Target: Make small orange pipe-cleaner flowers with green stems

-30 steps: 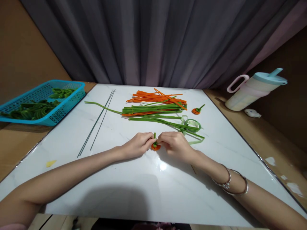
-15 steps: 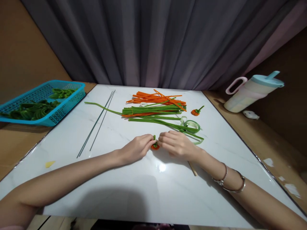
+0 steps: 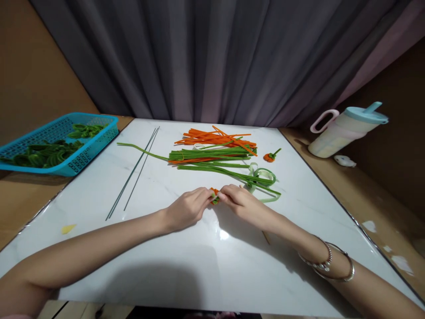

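Between my two hands, over the middle of the white table, is a small orange pipe-cleaner piece with a green top [image 3: 215, 197]. My left hand [image 3: 191, 207] pinches it from the left with thumb and fingertips. From the other side, the closed fingertips of my right hand [image 3: 241, 201] meet at its green part. Fingers cover much of the piece, so its full shape is hidden. A similar orange piece with a green stem [image 3: 270, 156] lies farther back on the right. Just beyond my hands lie loose green pipe cleaners [image 3: 219, 169].
Behind are a bundle of green pipe cleaners [image 3: 209, 153] and a pile of orange ones [image 3: 212, 136]. Green tape [image 3: 267, 174] lies right of them. Thin dark wires [image 3: 133, 170] and a blue basket [image 3: 71, 168] of green pieces are leftward. A tumbler [image 3: 341, 133] stands right.
The orange-green piece has turned, its green stem no longer pointing up away from me. My right hand has rolled over and its wrist has shifted slightly, showing the bracelets from another side.
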{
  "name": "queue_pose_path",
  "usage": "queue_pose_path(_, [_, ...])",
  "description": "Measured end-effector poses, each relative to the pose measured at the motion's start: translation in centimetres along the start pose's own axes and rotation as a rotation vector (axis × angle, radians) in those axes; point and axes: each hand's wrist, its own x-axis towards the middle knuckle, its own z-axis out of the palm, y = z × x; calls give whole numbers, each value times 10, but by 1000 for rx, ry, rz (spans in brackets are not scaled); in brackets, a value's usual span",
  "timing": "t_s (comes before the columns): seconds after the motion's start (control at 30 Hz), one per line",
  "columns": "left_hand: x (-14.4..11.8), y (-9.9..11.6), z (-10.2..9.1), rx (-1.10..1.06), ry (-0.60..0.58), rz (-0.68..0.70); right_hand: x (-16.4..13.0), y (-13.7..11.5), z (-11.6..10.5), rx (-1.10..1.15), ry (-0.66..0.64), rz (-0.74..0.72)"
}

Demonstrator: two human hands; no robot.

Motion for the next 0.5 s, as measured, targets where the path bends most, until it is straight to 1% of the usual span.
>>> queue_pose_path(0.17, [0,-1,2,15,87,61,-2,1,11,-17,60,9])
queue_pose_path(0.27, [2,2,0,-40,104,50,-2,3,15,-35,111,-24])
queue_pose_path(0.37, [4,6,-3,-154,88,-28,-1,5,16,-24,168,-106])
queue_pose_path(0.5, [9,10,-8,-310,69,-206,2,10,16,-10,243,-286])
